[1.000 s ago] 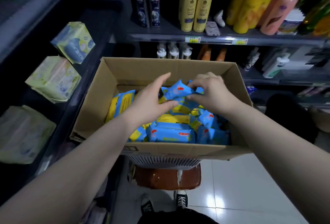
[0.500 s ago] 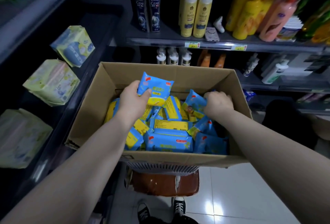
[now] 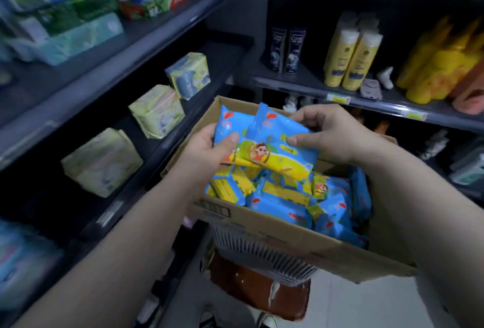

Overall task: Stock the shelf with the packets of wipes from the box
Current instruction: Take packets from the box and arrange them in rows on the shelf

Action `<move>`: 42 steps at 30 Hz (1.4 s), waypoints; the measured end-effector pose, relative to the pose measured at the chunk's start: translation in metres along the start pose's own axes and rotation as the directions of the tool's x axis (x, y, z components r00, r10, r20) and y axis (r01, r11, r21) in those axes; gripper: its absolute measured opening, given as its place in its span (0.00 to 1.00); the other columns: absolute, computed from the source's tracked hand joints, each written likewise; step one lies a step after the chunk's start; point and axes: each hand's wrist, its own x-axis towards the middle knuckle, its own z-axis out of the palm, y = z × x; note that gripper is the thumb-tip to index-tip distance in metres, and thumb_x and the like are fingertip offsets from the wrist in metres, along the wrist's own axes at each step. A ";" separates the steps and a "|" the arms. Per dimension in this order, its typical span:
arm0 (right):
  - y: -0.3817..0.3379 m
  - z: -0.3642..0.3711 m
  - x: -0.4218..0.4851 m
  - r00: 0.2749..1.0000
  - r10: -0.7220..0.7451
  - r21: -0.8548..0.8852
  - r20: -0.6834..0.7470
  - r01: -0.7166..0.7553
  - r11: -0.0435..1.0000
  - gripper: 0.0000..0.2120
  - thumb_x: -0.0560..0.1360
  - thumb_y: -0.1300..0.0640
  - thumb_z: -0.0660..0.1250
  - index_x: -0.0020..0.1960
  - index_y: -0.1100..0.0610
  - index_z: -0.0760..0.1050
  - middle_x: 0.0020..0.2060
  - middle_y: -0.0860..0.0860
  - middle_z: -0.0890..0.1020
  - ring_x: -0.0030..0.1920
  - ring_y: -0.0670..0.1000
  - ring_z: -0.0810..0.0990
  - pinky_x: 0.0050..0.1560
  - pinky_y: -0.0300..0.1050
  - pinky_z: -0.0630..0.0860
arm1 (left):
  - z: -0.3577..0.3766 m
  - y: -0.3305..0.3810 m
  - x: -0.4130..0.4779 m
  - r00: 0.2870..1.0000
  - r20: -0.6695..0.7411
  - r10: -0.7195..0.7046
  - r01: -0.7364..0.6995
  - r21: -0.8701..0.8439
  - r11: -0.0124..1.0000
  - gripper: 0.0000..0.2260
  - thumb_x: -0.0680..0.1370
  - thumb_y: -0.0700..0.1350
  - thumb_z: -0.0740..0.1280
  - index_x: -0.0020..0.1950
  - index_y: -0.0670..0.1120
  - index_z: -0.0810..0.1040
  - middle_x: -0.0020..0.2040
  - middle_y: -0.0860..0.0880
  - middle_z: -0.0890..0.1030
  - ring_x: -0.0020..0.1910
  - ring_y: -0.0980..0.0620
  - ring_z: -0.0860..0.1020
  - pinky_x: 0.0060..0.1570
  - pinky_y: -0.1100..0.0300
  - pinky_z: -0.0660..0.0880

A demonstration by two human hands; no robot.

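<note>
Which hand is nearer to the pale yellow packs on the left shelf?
Left. The left hand holds wipes packets just right of the yellow packs; the right hand is farther right, over the box.

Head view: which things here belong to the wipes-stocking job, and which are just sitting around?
Job: left hand gripping rear wipes packet; right hand pinching front wipes packet; cardboard box; loose wipes packets inside it.
Bystanders, all on the shelves: dark shampoo bottles, yellow bottles, pale green packs, tissue packs.
</note>
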 end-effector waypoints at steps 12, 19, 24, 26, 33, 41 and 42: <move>-0.090 0.126 0.016 0.939 -0.311 -0.048 0.147 0.321 0.946 0.05 0.70 0.57 0.74 0.43 0.56 0.79 0.35 0.51 0.79 0.35 0.45 0.73 0.38 0.44 0.71 | -0.100 0.016 -0.125 0.895 -0.432 0.108 -0.133 -0.028 0.991 0.11 0.76 0.35 0.67 0.58 0.37 0.75 0.45 0.37 0.78 0.38 0.44 0.74 0.31 0.59 0.71; -0.177 0.221 -0.019 0.834 -0.469 0.125 0.292 0.453 0.883 0.06 0.71 0.60 0.73 0.38 0.53 0.77 0.33 0.52 0.78 0.35 0.48 0.73 0.36 0.46 0.71 | -0.179 0.044 -0.245 0.776 -0.605 0.178 -0.249 -0.035 0.968 0.07 0.79 0.39 0.62 0.49 0.46 0.79 0.39 0.51 0.84 0.35 0.53 0.80 0.40 0.59 0.77; -0.238 0.299 -0.062 0.747 -0.546 0.211 0.380 0.504 0.837 0.03 0.71 0.63 0.71 0.41 0.58 0.77 0.30 0.45 0.80 0.31 0.40 0.74 0.34 0.33 0.70 | -0.239 0.059 -0.353 0.680 -0.702 0.212 -0.266 0.032 0.963 0.08 0.80 0.39 0.60 0.50 0.47 0.78 0.39 0.54 0.84 0.36 0.58 0.81 0.34 0.63 0.77; -0.258 0.332 -0.077 0.722 -0.568 0.239 0.396 0.516 0.822 0.04 0.70 0.64 0.71 0.41 0.58 0.77 0.27 0.40 0.79 0.30 0.36 0.74 0.34 0.30 0.71 | -0.264 0.063 -0.398 0.630 -0.741 0.230 -0.265 0.074 0.962 0.08 0.80 0.39 0.59 0.52 0.47 0.78 0.42 0.53 0.84 0.38 0.56 0.81 0.38 0.61 0.79; -0.319 0.429 -0.118 0.643 -0.633 0.300 0.432 0.559 0.773 0.08 0.70 0.59 0.73 0.36 0.51 0.76 0.30 0.42 0.78 0.34 0.42 0.74 0.38 0.39 0.71 | -0.328 0.069 -0.516 0.456 -0.850 0.263 -0.256 0.158 0.954 0.09 0.81 0.40 0.59 0.57 0.45 0.76 0.52 0.47 0.84 0.49 0.49 0.82 0.48 0.54 0.80; -0.398 0.519 -0.128 0.530 -0.690 0.211 0.492 0.697 0.686 0.07 0.72 0.60 0.71 0.40 0.52 0.75 0.35 0.54 0.77 0.34 0.48 0.73 0.35 0.43 0.70 | -0.415 0.072 -0.597 0.252 -0.908 0.336 -0.177 0.298 0.938 0.08 0.79 0.38 0.64 0.56 0.42 0.78 0.50 0.46 0.84 0.48 0.51 0.82 0.51 0.57 0.78; -0.409 0.529 -0.126 0.516 -0.700 0.197 0.493 0.718 0.667 0.06 0.72 0.59 0.71 0.40 0.52 0.75 0.34 0.53 0.77 0.32 0.47 0.72 0.34 0.42 0.70 | -0.428 0.075 -0.602 0.204 -0.921 0.333 -0.169 0.302 0.938 0.07 0.78 0.37 0.64 0.54 0.42 0.78 0.47 0.48 0.84 0.43 0.53 0.82 0.48 0.61 0.79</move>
